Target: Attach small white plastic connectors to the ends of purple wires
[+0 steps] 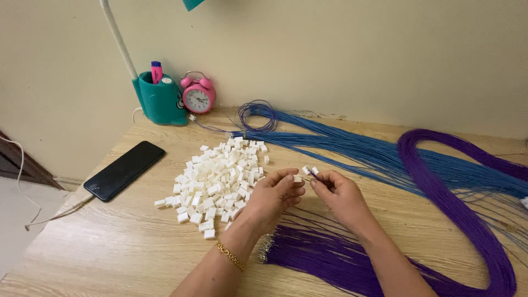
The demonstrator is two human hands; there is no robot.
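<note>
My left hand (274,197) pinches a small white plastic connector (297,178) between thumb and fingers. Facing it, my right hand (336,190) grips the end of a thin purple wire (312,175), held right at the connector, with two more white connectors (311,170) just above the fingertips. A heap of white connectors (217,179) lies to the left of my left hand. A bundle of purple wires (330,258) lies beneath both wrists and loops round the right side. A gold bracelet (230,256) is on my left wrist.
A bundle of blue wires (385,154) fans across the wooden desk (110,242) behind my hands. A black phone (125,169) lies at the left with a cable. A teal lamp base with a pen holder (159,99) and a pink alarm clock (198,96) stand by the wall.
</note>
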